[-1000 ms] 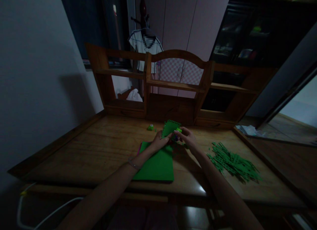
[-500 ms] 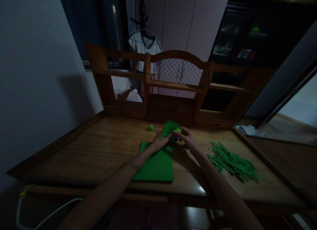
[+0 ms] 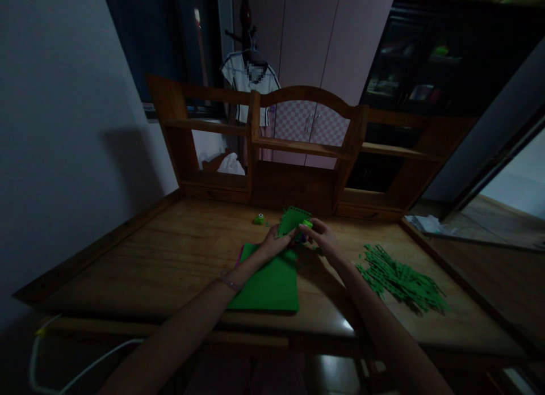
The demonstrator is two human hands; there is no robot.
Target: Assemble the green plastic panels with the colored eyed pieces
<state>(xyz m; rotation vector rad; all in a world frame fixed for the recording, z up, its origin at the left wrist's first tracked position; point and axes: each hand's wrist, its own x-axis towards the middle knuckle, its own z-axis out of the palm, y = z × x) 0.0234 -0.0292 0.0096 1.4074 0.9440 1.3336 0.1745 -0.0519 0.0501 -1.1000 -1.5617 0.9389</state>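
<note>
— Center of the head view: what are the hands on?
— Left hand [image 3: 276, 244] has the near end of a green sheet [image 3: 294, 215]. Fingers look folded in on it; exact grip too dark to read. Right hand [image 3: 322, 236] pinches a lime-green gadget [image 3: 306, 223], purple lower part, thumb and fingers drawn in around it.
— Gadget touching the sheet?
— It's at the sheet's right edge. Can't tell whether it's clamped on or just beside.
— Sheet condition?
— Row of holes along the top edge and down the left edge. It sits mid-frame, just beyond the left hand.
— Below that?
— Green paper stack [image 3: 272, 284], lower center, left forearm [image 3: 200, 307] crossing over it. Magenta edge [image 3: 239, 254] peeks out upper left of the stack.
— Rest of the desk [image 3: 170, 253]?
— Second green item [image 3: 259, 219] left of the sheet, apart from both hands. Heap of green strips [image 3: 402, 278], right of frame, many with holes.
— Backdrop?
— Wooden shelf unit [image 3: 298, 147] along the far side. White shirt [image 3: 240, 74] on a hanger, upper left of center. White cable [image 3: 100, 358], lower left.
</note>
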